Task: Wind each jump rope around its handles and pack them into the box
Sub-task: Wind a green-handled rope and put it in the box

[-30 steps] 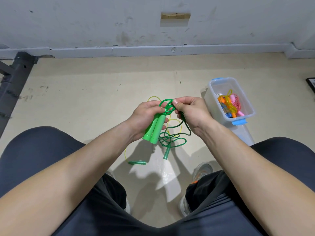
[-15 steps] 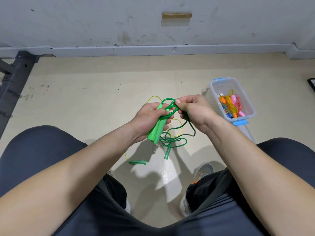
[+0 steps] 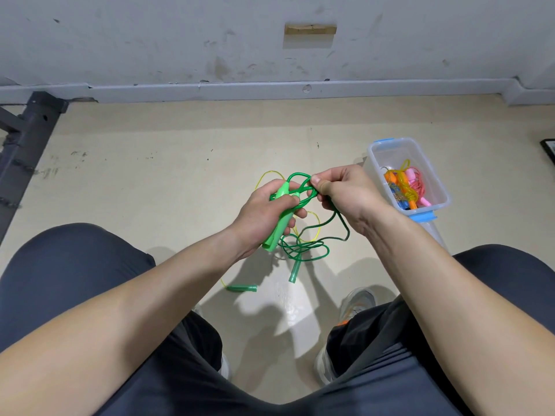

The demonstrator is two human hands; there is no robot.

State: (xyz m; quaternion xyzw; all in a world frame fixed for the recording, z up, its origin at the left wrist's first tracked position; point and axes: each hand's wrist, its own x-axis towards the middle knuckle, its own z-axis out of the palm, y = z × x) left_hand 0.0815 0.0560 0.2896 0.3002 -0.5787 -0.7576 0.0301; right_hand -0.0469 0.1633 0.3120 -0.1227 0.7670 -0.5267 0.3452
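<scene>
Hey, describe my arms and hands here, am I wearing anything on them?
The left forearm and right forearm are bare, no sleeves in view. The left hand and right hand show no gloves, rings, watch or bands.

A pale grey wall (image 3: pixel 150 40), scuffed and stained, fills the top of the frame, with a small tan wooden block (image 3: pixel 310 29) fixed at upper centre and a grey baseboard (image 3: pixel 240 91) running along its foot from edge to edge. Below it lies a smooth beige floor (image 3: pixel 150 181), marked by dark smudges toward the left and a bright glossy glare (image 3: pixel 288 310) low in the centre. A dark metal frame (image 3: pixel 27 139) slants in at the upper left edge, and the corner of a flat black-edged object (image 3: pixel 548 150) shows at the right edge.
</scene>
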